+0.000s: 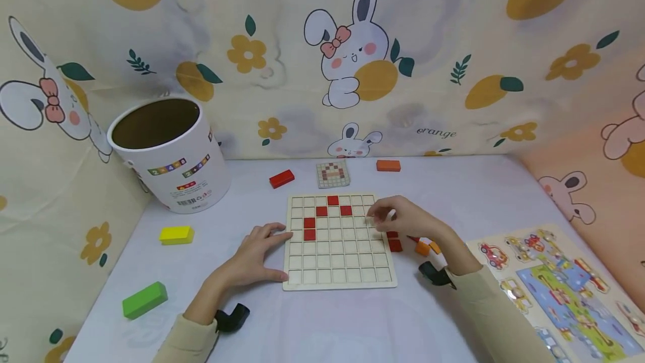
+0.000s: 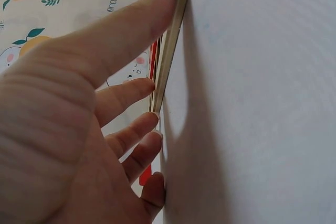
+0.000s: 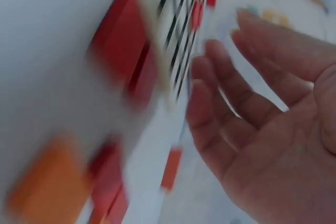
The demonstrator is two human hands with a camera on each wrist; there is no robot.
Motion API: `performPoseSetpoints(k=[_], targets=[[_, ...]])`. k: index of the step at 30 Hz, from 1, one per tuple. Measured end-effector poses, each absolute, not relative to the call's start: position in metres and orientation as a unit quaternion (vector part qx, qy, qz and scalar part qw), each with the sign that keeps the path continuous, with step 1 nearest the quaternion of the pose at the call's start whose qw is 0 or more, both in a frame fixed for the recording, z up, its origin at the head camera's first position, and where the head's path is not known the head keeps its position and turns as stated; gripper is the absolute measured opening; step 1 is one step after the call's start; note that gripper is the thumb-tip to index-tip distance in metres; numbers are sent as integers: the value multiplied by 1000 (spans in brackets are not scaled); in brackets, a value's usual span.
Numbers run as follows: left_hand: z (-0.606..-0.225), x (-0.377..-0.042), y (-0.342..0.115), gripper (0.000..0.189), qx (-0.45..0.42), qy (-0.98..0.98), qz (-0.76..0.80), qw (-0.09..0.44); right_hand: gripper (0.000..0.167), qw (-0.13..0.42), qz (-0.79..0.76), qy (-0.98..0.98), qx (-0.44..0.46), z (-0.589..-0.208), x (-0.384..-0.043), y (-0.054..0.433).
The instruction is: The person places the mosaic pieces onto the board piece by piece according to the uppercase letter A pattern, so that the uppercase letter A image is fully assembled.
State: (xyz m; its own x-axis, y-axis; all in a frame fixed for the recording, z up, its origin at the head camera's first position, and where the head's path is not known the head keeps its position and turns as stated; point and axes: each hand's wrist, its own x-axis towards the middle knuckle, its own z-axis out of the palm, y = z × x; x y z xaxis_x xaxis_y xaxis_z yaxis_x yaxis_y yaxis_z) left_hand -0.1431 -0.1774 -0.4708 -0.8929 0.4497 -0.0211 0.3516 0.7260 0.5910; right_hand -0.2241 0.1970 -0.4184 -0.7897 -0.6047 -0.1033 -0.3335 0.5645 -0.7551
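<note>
A pale gridded board (image 1: 340, 262) lies flat on the table, with several red squares (image 1: 309, 234) in its upper cells. My left hand (image 1: 249, 256) touches the board's left edge with thumb and fingertips; in the left wrist view the thumb (image 2: 131, 30) rests along that edge. Over the board's upper right side hovers my right hand (image 1: 410, 220), its fingers loosely bent. The right wrist view shows nothing between those fingers (image 3: 231, 77). Loose red pieces (image 1: 395, 246) and orange pieces (image 1: 422, 248) lie just right of the board, partly hidden by the right hand and forearm.
Behind the board are a small pattern card (image 1: 333, 174), a red block (image 1: 281, 178) and an orange block (image 1: 388, 166). On the left stand a white bucket (image 1: 201, 167), a yellow block (image 1: 176, 235) and a green block (image 1: 145, 300). A picture puzzle (image 1: 529, 256) lies right.
</note>
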Motion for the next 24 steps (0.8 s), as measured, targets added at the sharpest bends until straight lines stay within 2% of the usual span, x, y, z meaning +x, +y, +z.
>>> performPoseSetpoints(k=[7, 15, 24], targets=[[-470, -142, -176, 88, 214, 927, 299, 79, 33, 179, -375, 879, -234, -430, -219, 233], [-470, -142, -177, 89, 212, 925, 306, 77, 32, 163, -382, 877, -242, -442, -218, 235], [-470, -142, -176, 89, 213, 926, 303, 76, 32, 156, -346, 894, -236, -440, -216, 233]])
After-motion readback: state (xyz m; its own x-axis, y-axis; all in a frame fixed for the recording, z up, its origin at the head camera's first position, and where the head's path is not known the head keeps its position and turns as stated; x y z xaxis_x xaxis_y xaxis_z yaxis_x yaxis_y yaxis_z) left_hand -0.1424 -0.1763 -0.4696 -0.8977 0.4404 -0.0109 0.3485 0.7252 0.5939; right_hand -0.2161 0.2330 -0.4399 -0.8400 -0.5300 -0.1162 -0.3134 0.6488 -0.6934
